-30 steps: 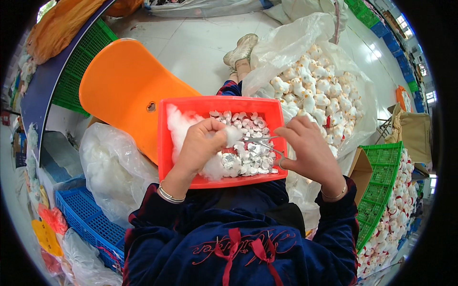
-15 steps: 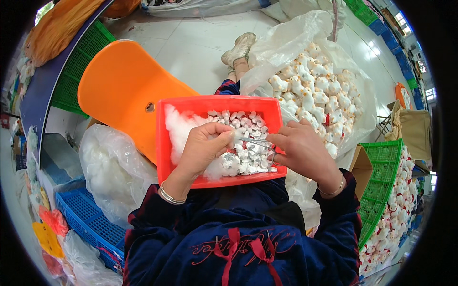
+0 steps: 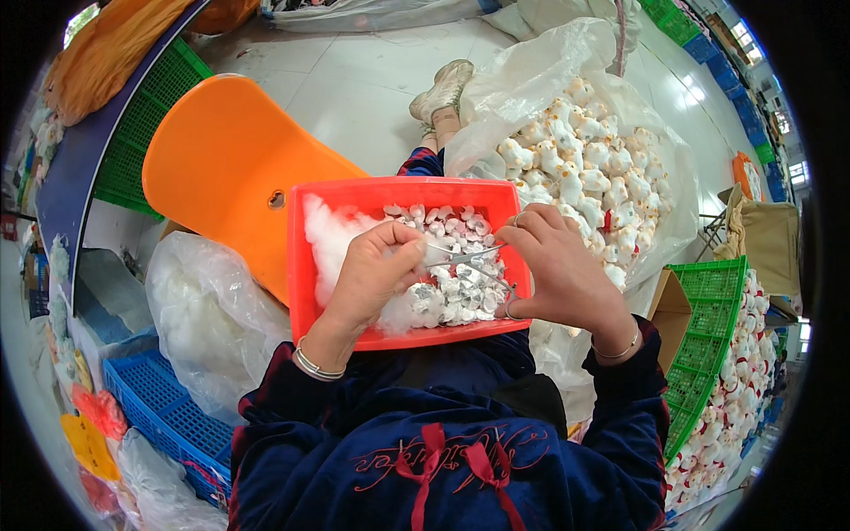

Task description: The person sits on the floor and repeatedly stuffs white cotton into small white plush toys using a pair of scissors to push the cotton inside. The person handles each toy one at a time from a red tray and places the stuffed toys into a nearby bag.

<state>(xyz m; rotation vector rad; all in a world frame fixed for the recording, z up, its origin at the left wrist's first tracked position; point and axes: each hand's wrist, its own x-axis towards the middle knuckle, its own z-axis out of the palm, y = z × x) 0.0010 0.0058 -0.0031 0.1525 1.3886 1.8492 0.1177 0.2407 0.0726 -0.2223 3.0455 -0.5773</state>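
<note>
Since a second ago the right hand (image 3: 562,270) has slid its metal tweezers (image 3: 465,257) over to the left hand (image 3: 376,270), which pinches a small white toy at frame centre, so a slip could jab fingers or flick stuffing out of the red tray (image 3: 398,190).

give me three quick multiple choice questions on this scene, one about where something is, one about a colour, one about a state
1. Where is the orange chair?
A. left of the red tray
B. right of the tray
C. inside the clear bag

2. What colour is the tray on the person's lap?
A. blue
B. red
C. green

3. What is the right hand doing?
A. resting empty
B. holding metal scissors
C. gripping a crate

Answers: 1 A, the chair sits at the tray's left edge. 2 B, its rim is plainly red. 3 B, the scissors reach from its fingers toward the left hand, which pinches a small piece.
</note>
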